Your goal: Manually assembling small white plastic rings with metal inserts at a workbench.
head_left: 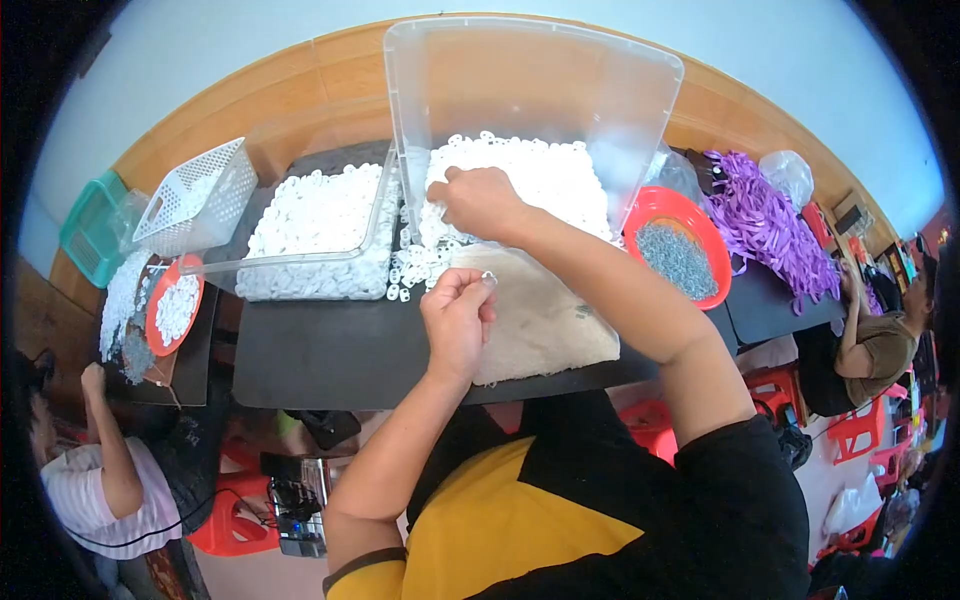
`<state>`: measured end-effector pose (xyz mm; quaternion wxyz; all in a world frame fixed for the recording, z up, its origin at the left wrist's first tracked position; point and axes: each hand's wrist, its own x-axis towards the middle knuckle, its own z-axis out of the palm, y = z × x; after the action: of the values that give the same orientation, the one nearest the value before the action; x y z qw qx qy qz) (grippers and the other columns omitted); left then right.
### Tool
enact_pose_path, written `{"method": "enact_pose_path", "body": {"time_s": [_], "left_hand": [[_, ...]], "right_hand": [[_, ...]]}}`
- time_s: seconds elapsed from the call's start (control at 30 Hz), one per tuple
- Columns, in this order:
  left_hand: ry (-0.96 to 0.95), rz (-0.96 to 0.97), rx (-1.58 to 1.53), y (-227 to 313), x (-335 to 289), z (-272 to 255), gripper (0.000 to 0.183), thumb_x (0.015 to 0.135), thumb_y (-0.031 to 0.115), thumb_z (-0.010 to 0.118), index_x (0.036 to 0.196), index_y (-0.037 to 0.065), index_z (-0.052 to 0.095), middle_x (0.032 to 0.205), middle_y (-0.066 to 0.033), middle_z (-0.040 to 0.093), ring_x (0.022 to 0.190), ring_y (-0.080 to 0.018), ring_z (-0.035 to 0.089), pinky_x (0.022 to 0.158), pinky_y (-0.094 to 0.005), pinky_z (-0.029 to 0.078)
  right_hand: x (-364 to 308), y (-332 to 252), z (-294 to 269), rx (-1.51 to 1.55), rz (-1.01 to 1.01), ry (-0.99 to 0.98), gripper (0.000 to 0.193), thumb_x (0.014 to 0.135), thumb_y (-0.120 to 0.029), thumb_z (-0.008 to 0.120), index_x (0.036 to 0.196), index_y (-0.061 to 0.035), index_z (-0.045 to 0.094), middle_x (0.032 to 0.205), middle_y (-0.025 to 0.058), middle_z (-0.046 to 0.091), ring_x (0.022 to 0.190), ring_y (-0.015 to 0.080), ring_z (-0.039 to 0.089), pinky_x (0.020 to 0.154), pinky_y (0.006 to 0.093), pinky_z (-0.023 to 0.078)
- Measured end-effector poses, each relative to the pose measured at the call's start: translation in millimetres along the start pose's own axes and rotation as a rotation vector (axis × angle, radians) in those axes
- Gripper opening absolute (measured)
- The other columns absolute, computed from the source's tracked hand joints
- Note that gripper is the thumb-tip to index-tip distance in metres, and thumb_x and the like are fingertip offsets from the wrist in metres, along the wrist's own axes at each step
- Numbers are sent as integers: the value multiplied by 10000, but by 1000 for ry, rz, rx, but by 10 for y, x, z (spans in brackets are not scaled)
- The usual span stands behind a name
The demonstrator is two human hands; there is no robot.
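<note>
Where white pieces [535,185] seem set for reach, right hand [485,204] is curled, grip unclear — one piece [489,276] is pinched by left hand [457,318].

Black and mustard yellow are making the running on this outfit!
A black short-sleeved top [690,545] is covering the person, and here a yellow panel [490,520] is slicing across the front, its edge sharpening to a point. The left sleeve [378,580] is flashing yellow down to a dark cuff band [365,561]; the right sleeve [740,490] is staying plain black. Forearms [600,290], left hand [455,325] and right hand [485,203] are all going bare.
</note>
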<state>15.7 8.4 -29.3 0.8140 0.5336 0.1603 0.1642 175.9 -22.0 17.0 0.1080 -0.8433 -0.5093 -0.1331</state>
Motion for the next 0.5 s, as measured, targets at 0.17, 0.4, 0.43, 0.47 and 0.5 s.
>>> {"method": "enact_pose_path", "body": {"time_s": [0.17,0.4,0.43,0.47,0.5], "left_hand": [[-11,-9,-21,-15,-11,20,85,856,81,624,843,6,586,662,-33,559,479,-64,472,361,-213,331],[79,-9,-168,-11,46,-54,73,857,71,589,865,1,568,675,-71,579,471,-126,506,370,-237,352],[75,-23,-168,-16,60,-65,73,857,71,589,865,1,568,675,-71,579,471,-126,506,370,-237,352],[81,-21,-197,-4,73,-74,70,860,69,582,867,3,562,677,-72,576,473,-133,510,371,-243,358],[86,-18,-226,2,83,-74,66,863,68,576,868,5,556,679,-73,573,476,-140,514,372,-249,364]], "right_hand": [[5,90,105,-8,-7,32,138,758,-90,594,870,-103,674,888,132,656,811,308,665,697,435,519],[-399,89,-114,312,134,176,90,778,-128,629,857,-101,663,829,91,673,743,281,648,668,385,498],[-523,64,-177,312,146,169,90,778,-128,629,857,-101,663,829,91,673,743,281,648,668,385,498],[-654,32,-233,343,144,61,95,773,-118,631,860,-98,663,809,95,668,745,281,645,670,383,494],[-774,17,-252,375,141,-45,101,767,-108,633,862,-95,663,788,98,664,746,281,643,672,381,491]]}}
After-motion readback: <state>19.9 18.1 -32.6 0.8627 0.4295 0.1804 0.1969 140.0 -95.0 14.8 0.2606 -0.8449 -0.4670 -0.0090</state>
